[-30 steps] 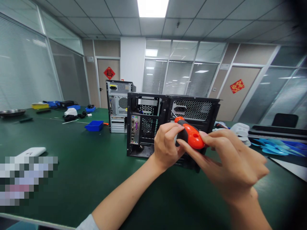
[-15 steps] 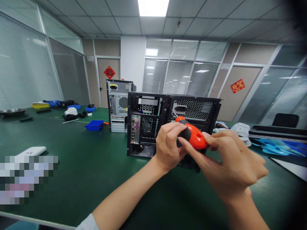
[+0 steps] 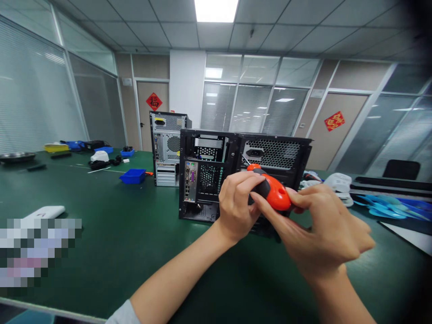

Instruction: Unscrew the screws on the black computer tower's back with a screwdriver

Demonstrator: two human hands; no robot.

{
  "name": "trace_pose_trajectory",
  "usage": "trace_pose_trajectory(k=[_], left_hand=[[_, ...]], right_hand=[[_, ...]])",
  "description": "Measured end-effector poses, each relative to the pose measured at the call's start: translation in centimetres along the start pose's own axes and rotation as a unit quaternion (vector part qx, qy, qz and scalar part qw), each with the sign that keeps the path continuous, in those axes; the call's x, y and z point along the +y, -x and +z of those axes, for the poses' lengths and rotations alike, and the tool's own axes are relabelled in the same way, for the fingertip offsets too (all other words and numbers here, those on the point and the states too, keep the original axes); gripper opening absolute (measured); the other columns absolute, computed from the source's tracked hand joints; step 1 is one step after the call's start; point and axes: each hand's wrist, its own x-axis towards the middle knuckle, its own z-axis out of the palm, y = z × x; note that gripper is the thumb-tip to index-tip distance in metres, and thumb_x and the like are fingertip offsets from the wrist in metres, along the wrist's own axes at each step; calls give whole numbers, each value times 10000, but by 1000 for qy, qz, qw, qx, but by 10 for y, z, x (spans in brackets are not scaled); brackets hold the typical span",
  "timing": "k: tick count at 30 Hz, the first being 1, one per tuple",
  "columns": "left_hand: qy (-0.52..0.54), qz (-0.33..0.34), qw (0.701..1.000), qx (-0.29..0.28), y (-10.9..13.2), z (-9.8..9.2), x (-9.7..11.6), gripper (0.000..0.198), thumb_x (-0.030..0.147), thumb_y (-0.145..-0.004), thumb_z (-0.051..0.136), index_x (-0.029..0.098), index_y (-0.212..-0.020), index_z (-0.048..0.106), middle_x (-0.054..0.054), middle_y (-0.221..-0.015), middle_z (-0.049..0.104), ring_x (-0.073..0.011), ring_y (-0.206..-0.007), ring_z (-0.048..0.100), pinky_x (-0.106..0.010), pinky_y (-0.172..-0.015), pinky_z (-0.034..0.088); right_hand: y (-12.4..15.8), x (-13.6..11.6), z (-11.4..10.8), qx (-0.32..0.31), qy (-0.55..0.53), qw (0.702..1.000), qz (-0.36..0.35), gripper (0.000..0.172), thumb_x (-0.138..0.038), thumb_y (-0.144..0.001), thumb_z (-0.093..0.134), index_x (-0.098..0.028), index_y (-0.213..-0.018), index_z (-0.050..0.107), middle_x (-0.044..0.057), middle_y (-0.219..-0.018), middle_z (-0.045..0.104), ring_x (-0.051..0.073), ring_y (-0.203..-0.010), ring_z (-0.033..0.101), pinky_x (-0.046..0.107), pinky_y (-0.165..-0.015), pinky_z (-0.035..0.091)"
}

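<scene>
Both of my hands are closed on a screwdriver [image 3: 278,194] with a red and black handle. My left hand [image 3: 238,202] wraps the handle near its shaft end, and my right hand [image 3: 324,225] pinches it close to the rounded butt. The thin shaft points up and left, its tip in front of the frame of a black computer case [image 3: 232,180]. That case stands with its back to me, showing the port panel [image 3: 191,182] on the left and the power supply [image 3: 272,154] at upper right. My hands hide the case's lower right part.
Behind on the left stands a second computer tower [image 3: 167,150]. A blue tray [image 3: 133,176] lies left of it, with white and black devices beyond. Light blue items [image 3: 381,206] and white objects [image 3: 337,183] sit at right on the green table [image 3: 118,225].
Very little differs. My right hand has shifted slightly left around the handle; the screwdriver and the case keep nearly the same place.
</scene>
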Motion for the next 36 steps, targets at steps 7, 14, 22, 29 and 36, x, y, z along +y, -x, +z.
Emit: trace_pose_trajectory(k=[7, 14, 22, 29, 36], left_hand=[[-9, -7, 1000, -2, -4, -3, 1, 190, 270, -925, 463, 148, -1039, 553, -72, -951, 654, -139, -920, 625, -288, -806, 553], [-19, 22, 1000, -7, -7, -5, -2, 150, 225, -893, 517, 143, -1003, 576, -60, -892, 683, -149, -913, 657, -275, -784, 554], [7, 37, 998, -44, -9, -10, -6, 192, 245, -899, 515, 139, -1048, 574, -78, -931, 684, -162, -947, 660, -280, -796, 570], [32, 62, 995, -71, -13, -13, -11, 239, 272, -918, 482, 145, -1107, 554, -82, -972, 665, -154, -958, 649, -285, -824, 575], [50, 64, 993, -85, -18, -17, -14, 276, 300, -922, 473, 133, -1128, 551, -99, -999, 658, -167, -983, 641, -291, -849, 561]], right_hand=[[1, 0, 3, 9, -7, 1000, -1, 355, -271, -715, 773, -177, -721, 430, -49, -565, 452, 66, -483, 408, 216, -440, 312], [3, 0, 3, 7, 2, 1000, 10, 353, -301, -719, 769, -174, -731, 440, -55, -563, 429, 60, -465, 383, 217, -430, 305], [4, -1, 1, -1, 4, 1000, 23, 330, -311, -745, 749, -180, -770, 447, -53, -571, 434, 68, -482, 401, 220, -438, 314], [0, -1, -5, -35, 18, 999, 12, 325, -320, -776, 723, -175, -756, 433, -49, -574, 445, 65, -484, 416, 236, -456, 311], [-4, 0, -10, -67, 0, 998, 10, 273, -288, -801, 698, -167, -783, 454, -35, -622, 482, 69, -518, 457, 233, -463, 323]])
